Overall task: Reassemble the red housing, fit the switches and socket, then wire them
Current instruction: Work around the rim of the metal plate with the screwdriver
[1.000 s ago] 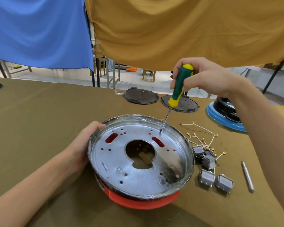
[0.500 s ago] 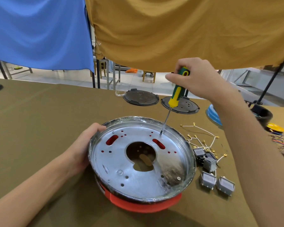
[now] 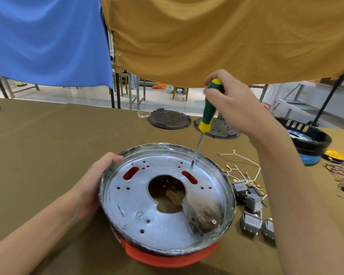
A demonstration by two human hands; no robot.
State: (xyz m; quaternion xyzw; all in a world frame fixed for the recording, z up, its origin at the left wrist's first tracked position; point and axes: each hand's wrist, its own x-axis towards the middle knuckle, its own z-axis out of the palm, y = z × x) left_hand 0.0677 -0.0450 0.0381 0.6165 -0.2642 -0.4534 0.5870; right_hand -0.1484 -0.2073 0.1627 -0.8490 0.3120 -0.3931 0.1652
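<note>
Red housing (image 3: 171,255) holds metal plate (image 3: 167,215); left hand (image 3: 95,181) grips rim, right hand (image 3: 232,104) grips screwdriver (image 3: 209,110).

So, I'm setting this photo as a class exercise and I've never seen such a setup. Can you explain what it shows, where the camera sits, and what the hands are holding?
The camera is worn on the person's head, looking forward and down at their own bare hands. The left hand grips the rim of a round metal plate seated on a red housing. The right hand holds a green-and-yellow screwdriver, its tip down on the plate's far side. On the brown table to the right lie grey switches and white wires. Two dark round covers lie farther back.
</note>
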